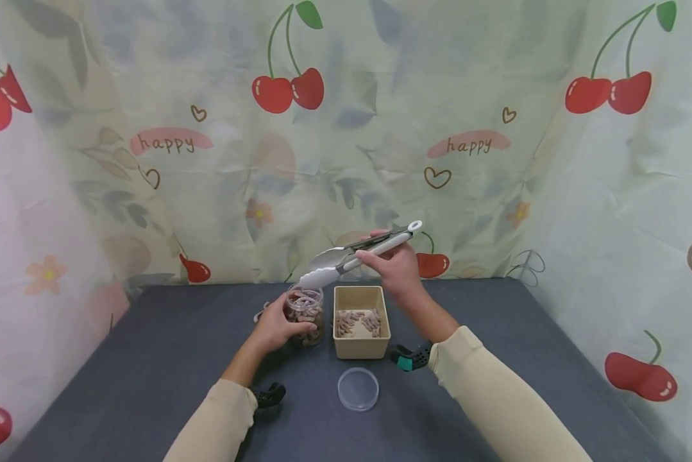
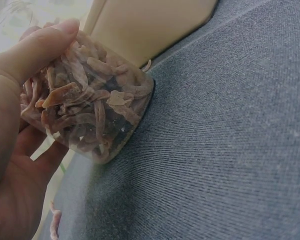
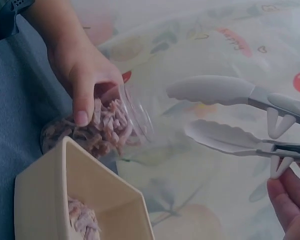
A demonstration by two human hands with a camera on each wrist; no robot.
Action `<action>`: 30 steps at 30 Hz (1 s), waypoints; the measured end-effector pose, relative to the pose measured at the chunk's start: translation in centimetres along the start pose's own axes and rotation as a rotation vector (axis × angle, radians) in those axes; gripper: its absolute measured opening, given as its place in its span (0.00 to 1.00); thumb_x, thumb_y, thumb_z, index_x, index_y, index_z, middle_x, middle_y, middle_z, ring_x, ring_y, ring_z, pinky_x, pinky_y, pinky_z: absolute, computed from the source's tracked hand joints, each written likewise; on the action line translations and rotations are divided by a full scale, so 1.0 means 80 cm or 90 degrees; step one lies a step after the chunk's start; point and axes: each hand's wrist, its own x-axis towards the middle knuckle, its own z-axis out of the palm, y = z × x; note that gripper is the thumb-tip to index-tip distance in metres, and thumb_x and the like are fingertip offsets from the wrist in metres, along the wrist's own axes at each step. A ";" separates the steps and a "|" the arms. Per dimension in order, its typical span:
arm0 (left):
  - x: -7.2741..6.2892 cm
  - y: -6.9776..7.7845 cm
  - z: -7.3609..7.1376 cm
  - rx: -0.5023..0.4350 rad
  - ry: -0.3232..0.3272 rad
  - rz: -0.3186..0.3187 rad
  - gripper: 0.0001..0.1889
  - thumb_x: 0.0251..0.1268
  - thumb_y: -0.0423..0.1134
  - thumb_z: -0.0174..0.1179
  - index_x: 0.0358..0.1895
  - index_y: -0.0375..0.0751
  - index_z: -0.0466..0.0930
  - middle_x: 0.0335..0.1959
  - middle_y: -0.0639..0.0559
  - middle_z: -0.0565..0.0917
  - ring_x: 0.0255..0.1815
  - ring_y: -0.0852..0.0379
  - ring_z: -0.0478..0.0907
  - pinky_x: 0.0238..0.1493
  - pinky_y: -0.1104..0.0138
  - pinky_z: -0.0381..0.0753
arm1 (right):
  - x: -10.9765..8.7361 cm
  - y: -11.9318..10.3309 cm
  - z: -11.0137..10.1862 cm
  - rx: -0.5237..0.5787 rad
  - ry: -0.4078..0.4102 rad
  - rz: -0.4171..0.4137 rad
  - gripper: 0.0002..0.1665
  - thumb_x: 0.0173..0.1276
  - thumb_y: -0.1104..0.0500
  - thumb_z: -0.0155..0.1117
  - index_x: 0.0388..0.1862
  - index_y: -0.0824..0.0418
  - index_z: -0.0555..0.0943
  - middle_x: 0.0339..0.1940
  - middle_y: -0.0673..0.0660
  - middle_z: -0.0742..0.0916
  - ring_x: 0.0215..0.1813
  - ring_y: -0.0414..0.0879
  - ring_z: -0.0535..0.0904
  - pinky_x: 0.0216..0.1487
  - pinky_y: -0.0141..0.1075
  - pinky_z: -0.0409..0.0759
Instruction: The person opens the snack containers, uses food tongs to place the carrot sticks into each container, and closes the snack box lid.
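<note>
My left hand (image 1: 276, 328) grips a clear jar (image 1: 305, 314) with thumb and fingers round its side. Pinkish-brown dried strips (image 2: 90, 95) fill the jar, and its mouth is uncovered. In my right hand (image 1: 396, 266) is a pair of tongs (image 3: 215, 92) with white scalloped tips and grey arms. The tongs' tips stand spread, with nothing between them, just above the jar's mouth in the head view. Right of the jar stands a beige rectangular bin (image 1: 362, 348), with more strips (image 1: 357, 323) scattered on its bottom.
A clear round lid (image 1: 358, 389) lies on the dark table (image 1: 126, 385) in front of the bin. One loose strip (image 2: 55, 220) is on the table beside the jar. A cherry-print curtain (image 1: 346, 147) hangs behind the table and at both sides.
</note>
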 end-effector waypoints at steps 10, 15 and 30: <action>0.000 0.000 0.000 -0.007 -0.005 0.000 0.47 0.44 0.47 0.79 0.68 0.36 0.65 0.55 0.40 0.78 0.54 0.45 0.74 0.56 0.51 0.70 | -0.006 -0.005 -0.031 -0.049 0.008 0.002 0.29 0.59 0.71 0.70 0.58 0.74 0.70 0.54 0.70 0.81 0.43 0.40 0.82 0.45 0.30 0.79; 0.000 0.000 -0.001 -0.004 -0.003 -0.003 0.48 0.43 0.48 0.79 0.69 0.36 0.64 0.58 0.38 0.77 0.57 0.44 0.72 0.59 0.51 0.68 | -0.009 -0.004 -0.047 -0.064 0.001 0.006 0.30 0.58 0.71 0.70 0.58 0.71 0.70 0.55 0.70 0.81 0.47 0.47 0.83 0.45 0.30 0.79; 0.002 -0.002 -0.001 -0.005 -0.010 -0.013 0.50 0.43 0.51 0.78 0.71 0.37 0.63 0.58 0.38 0.76 0.56 0.44 0.73 0.57 0.50 0.70 | -0.012 0.018 -0.080 -0.200 -0.066 0.000 0.32 0.58 0.67 0.73 0.58 0.71 0.70 0.55 0.70 0.81 0.53 0.62 0.80 0.43 0.28 0.78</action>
